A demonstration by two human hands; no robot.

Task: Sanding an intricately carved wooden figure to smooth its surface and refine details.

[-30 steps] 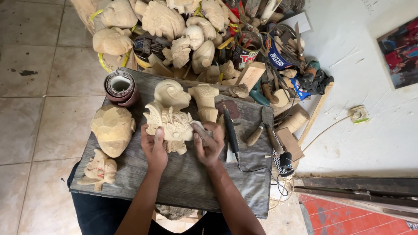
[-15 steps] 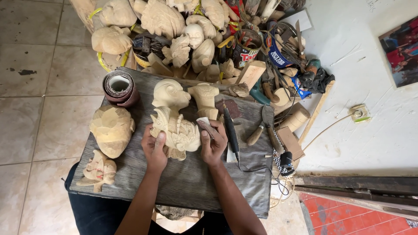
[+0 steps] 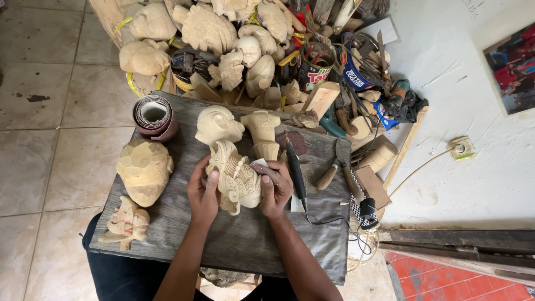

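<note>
Both hands clasp the pale, intricately carved wooden figure above the grey plank worktop, left hand cupping its side, right hand pinching sandpaper against it; rigid, light, its thin carved edges likely fragile.

Open board shows along the near edge of the table, between the two forearms and out toward the near right corner, so a hand has room to pass there. The near left corner is taken by a small carved figure, and a rough-cut wooden head blocks the left edge just behind it. At the far left corner stands a roll of sandpaper. Two pale carvings, a bald head and a pedestal-shaped piece, close off the far middle. Right of the hands lie a dark rotary tool and chisels, crowding the right edge. Beyond the far edge a heap of carvings walls everything off.
</note>
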